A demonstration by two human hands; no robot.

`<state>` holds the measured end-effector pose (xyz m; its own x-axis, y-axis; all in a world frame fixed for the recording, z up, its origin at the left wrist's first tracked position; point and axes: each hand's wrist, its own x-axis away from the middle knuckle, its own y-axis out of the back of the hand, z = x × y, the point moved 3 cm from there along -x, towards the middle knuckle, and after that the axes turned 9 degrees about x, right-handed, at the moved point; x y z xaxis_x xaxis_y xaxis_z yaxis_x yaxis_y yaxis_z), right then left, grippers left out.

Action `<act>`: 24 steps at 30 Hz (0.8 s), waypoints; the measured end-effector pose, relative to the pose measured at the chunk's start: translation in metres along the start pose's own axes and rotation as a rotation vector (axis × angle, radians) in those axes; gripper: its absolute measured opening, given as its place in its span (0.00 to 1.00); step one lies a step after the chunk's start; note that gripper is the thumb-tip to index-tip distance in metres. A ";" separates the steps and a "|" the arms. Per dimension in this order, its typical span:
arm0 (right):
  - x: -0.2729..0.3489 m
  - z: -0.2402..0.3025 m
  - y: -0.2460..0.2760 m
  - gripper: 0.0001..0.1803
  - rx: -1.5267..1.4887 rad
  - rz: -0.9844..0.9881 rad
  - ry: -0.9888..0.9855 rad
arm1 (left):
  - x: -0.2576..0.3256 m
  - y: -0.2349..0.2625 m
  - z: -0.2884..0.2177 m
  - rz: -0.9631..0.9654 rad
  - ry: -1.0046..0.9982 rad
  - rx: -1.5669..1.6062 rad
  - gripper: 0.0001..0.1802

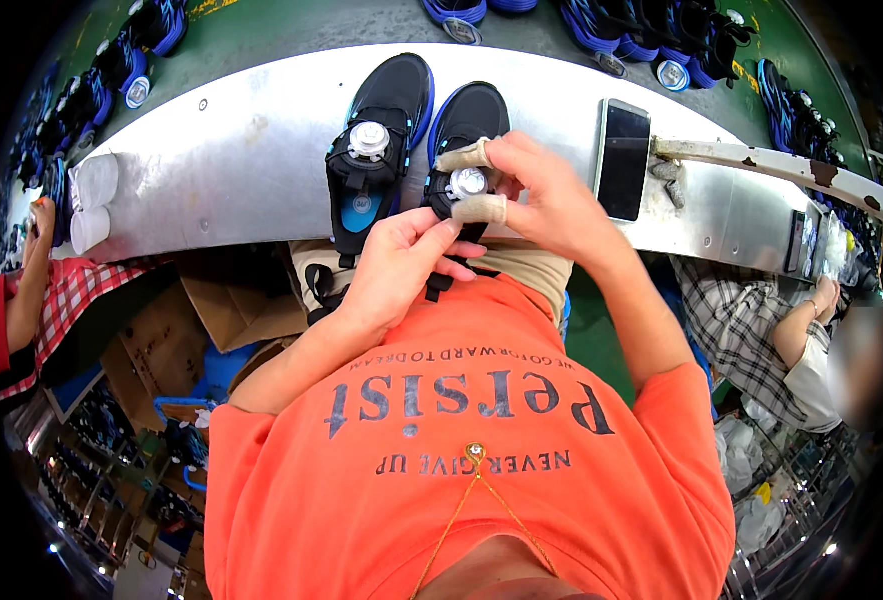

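Observation:
A black shoe (473,112) with a blue sole edge lies on the metal bench, toe away from me. On its top sits a round, clear-and-silver dial (468,183). My right hand (542,200), with beige covers on thumb and forefinger, closes around the dial from both sides. At the heel end, my left hand (407,255) has its thumb and forefinger together against the shoe; their exact hold is partly hidden. Left of it rests a matching shoe (394,92), untouched, with a similar round dial (369,141) and a blue insole (361,208).
A phone (624,160) lies on the bench (252,150) at right, beside small grey pieces (669,183) and a chipped white metal bar (792,165). White rounded objects (94,200) stand at left. Beyond, more shoes (652,35) line a green surface. Co-workers sit on both sides.

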<state>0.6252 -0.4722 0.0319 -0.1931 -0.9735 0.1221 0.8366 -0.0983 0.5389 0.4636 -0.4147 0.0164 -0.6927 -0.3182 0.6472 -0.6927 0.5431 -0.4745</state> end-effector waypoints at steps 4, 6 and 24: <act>-0.004 0.003 0.012 0.22 0.094 0.080 0.148 | -0.002 0.000 0.002 -0.008 0.055 -0.034 0.13; -0.003 0.000 0.006 0.21 0.103 0.019 0.113 | -0.003 -0.001 0.002 -0.026 0.031 -0.012 0.13; 0.010 0.006 -0.018 0.16 0.105 -0.197 -0.122 | 0.003 -0.012 0.004 -0.030 0.066 -0.043 0.16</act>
<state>0.6048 -0.4787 0.0282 -0.4129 -0.9050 0.1021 0.7201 -0.2558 0.6450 0.4687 -0.4257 0.0217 -0.6562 -0.2841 0.6991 -0.7027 0.5677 -0.4289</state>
